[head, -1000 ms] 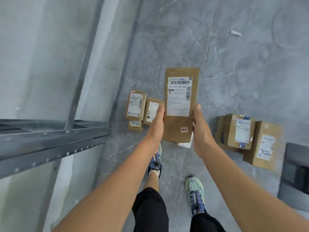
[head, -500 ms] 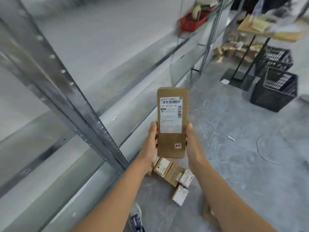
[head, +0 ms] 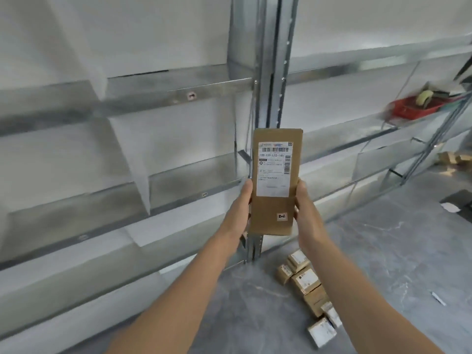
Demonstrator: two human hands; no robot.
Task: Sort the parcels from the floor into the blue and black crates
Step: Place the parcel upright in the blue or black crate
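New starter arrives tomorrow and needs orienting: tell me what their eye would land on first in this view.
Dead centre, a tall brown parcel with a white shipping label is held upright, gripped at its lower sides by the left hand and the right hand. Behind it stands grey metal shelving, with a red tray on a shelf at far right. On the floor at lower right lies a cluster of small parcels.

Galvanised shelving (head: pixel 270 72) over a grey marbled floor (head: pixel 383 251).
A red tray (head: pixel 419 108) sits on the right-hand shelf, a tape roll (head: pixel 422 97) inside it.
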